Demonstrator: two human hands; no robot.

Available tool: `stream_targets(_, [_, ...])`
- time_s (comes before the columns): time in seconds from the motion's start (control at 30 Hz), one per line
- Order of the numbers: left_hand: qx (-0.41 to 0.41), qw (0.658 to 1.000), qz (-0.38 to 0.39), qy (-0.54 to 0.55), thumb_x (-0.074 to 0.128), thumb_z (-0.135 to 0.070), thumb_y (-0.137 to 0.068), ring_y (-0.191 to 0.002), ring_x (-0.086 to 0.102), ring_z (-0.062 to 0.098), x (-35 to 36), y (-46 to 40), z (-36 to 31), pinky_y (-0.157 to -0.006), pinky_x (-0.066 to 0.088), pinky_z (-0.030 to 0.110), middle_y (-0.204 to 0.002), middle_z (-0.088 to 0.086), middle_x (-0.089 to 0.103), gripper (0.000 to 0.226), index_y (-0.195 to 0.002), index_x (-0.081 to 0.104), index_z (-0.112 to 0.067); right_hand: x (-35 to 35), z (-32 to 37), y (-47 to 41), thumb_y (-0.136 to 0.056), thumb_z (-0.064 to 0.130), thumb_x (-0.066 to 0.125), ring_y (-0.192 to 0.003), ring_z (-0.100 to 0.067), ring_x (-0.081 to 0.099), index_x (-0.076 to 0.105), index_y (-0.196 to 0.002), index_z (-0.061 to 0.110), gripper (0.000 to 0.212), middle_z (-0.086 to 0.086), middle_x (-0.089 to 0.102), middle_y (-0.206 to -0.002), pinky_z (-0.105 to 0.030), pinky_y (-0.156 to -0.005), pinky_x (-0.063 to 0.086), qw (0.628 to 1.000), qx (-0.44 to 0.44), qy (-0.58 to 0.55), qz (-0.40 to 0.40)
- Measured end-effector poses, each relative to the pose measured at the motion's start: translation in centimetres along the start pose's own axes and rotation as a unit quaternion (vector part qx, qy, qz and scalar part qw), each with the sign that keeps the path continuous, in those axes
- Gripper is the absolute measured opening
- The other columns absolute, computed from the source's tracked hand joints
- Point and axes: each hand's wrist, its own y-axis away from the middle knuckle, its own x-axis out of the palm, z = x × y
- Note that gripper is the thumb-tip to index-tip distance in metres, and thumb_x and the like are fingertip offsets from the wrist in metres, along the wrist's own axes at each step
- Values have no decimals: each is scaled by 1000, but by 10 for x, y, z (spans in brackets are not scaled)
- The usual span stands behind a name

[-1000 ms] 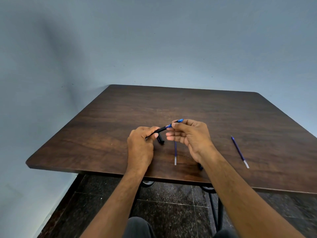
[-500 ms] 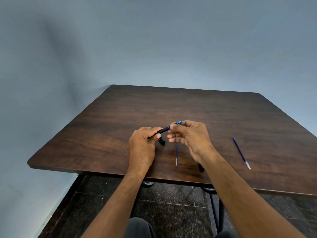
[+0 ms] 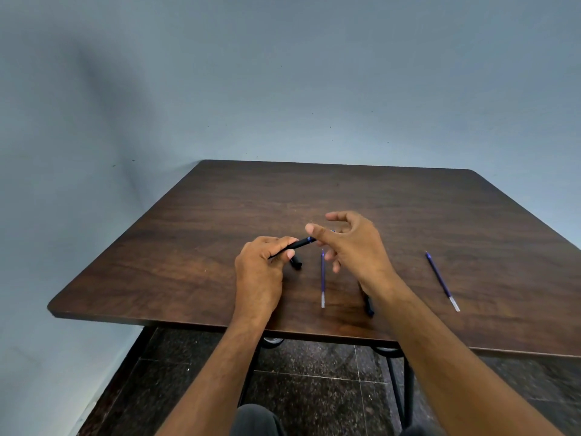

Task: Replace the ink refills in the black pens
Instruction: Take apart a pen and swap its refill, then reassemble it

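My left hand is closed around a black pen and holds it slanted just above the brown table. The pen's blue end points up to the right and passes behind my right thumb. My right hand hovers over that end with its fingers spread apart and nothing gripped. A small black pen part lies on the table below the pen. A blue ink refill lies between my hands. Further right lies a second refill. Another black pen is partly hidden under my right forearm.
The table stands against a blue-grey wall, and its near edge runs under my forearms. Dark floor tiles and the table's black metal legs show below.
My right hand has let go of the pen's blue end and spread its fingers. The left hand still holds the pen in about the same place.
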Motion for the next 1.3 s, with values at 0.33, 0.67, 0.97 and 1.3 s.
stream_targets(0.33, [1, 999, 9, -32, 76, -10, -85, -101, 57, -16, -1, 0, -4, -83, 40, -1, -96, -23, 68, 29, -104, 77, -31, -6, -1, -2, -86, 31, 80, -42, -9, 53, 73, -77, -2, 35, -8, 69, -60, -22, -39, 43, 999, -19, 30, 17])
stream_targets(0.67, [-48, 999, -5, 22, 76, -8, -84, -102, 63, -2, 0, 0, -2, -90, 49, 19, -96, -22, 72, 33, -97, 77, -38, -10, 1, -2, -85, 33, 81, -55, -8, 63, 72, -102, 16, 25, 0, 73, -74, -29, -49, 49, 997, -56, 29, 35])
stream_targets(0.97, [-25, 1000, 8, 6, 76, -9, -85, -104, 63, 1, -1, 1, -2, -92, 50, 23, -98, -21, 71, 31, -100, 78, -36, -7, -5, -3, -87, 47, 73, -40, 1, 53, 71, -61, 12, 44, 3, 64, -48, -13, -46, 42, 992, -75, 101, -13])
stream_targets(1.3, [-39, 999, -4, 6, 76, -6, -84, -101, 63, -2, 0, 0, -3, -90, 48, 16, -97, -20, 71, 32, -99, 78, -33, -12, 0, 0, -85, 15, 81, -46, -6, 57, 75, -94, 11, 11, -8, 69, -66, -26, -42, 46, 998, -54, 8, 40])
